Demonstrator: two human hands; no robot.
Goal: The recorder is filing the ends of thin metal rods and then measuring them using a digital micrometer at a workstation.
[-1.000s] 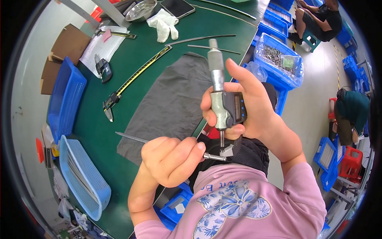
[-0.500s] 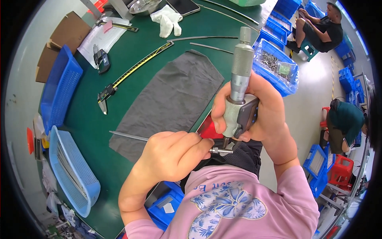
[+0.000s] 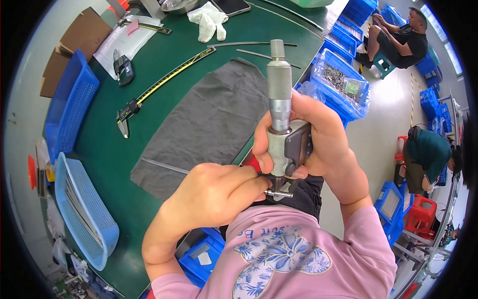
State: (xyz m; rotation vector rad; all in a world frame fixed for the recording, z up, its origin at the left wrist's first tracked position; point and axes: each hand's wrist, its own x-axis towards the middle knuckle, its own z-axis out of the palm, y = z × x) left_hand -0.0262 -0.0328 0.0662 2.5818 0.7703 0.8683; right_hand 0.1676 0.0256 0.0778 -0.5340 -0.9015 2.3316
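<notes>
My right hand (image 3: 318, 132) is wrapped round a digital micrometer (image 3: 280, 107), its barrel pointing up and away from me and its display facing right. The micrometer's jaws are at the lower end, beside the tip of a thin metal rod (image 3: 162, 165). My left hand (image 3: 211, 194) is closed round that rod, which slants out to the left over a grey cloth (image 3: 199, 114). The rod's stepped tip shows just right of my left fingertips, by the jaws. Whether the jaws touch it I cannot tell.
On the green table (image 3: 112, 154) lie a digital caliper (image 3: 164, 82), another caliper (image 3: 123, 68), thin metal strips (image 3: 269, 58) and white gloves (image 3: 209, 21). Blue baskets (image 3: 84, 214) stand at left. Right of the table are blue bins of metal parts (image 3: 338, 82) and two seated people.
The micrometer and my right hand have shifted left and slightly down, with the barrel more upright. My left hand keeps its hold on the rod. The whole view has shifted slightly.
</notes>
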